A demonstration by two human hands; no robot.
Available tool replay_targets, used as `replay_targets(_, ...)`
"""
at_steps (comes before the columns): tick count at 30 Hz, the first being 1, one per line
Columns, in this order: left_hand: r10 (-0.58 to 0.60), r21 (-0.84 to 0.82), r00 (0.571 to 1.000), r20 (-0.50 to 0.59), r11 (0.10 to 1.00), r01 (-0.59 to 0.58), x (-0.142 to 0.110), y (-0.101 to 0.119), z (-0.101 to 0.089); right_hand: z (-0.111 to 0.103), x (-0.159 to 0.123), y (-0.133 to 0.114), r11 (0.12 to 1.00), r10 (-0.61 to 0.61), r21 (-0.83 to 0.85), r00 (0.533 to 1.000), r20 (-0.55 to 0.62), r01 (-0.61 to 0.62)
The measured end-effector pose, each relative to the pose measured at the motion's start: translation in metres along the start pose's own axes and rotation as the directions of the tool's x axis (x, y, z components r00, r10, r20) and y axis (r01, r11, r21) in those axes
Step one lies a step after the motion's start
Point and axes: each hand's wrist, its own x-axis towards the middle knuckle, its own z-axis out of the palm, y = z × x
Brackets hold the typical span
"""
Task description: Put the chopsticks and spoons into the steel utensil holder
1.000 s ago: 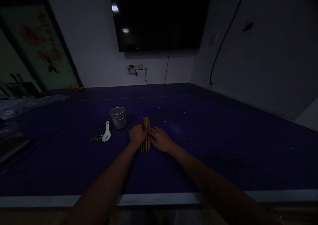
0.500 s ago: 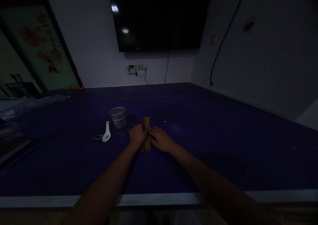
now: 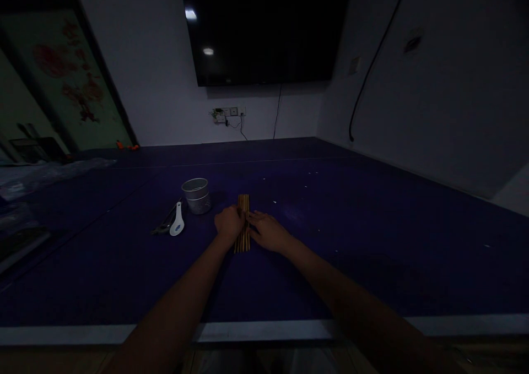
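Note:
Several brown chopsticks (image 3: 243,200) lie side by side on the dark blue-purple table, pointing away from me. My left hand (image 3: 230,222) is curled against their left side, its fingers closed on the bundle. From the right, my right hand (image 3: 268,231) touches the chopsticks with its fingertips, fingers stretched out and thumb apart. Both hands hide the middle of the bundle. To the left stands a grey metal cup (image 3: 197,196), upright. Beside it rests a white soup spoon (image 3: 177,222) with a blue mark, next to a dark metal tool whose kind I cannot make out.
The table (image 3: 330,286) has a pale front edge. Small white scraps (image 3: 275,201) are scattered right of the chopsticks. Clear plastic wrapping (image 3: 53,171) lies at the far left, small orange objects (image 3: 133,147) at the back. A television (image 3: 268,32) hangs on the wall.

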Motion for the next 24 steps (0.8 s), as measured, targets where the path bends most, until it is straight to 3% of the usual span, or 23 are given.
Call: replay_targets(24, 0.017, -0.011, 1.000, -0.014, 1.000, -0.017, 0.0007, -0.0014, 0.0010, -0.0043, -0.0059, -0.0041, 0.999, 0.035, 0.003, 0.998, 0.050, -0.035)
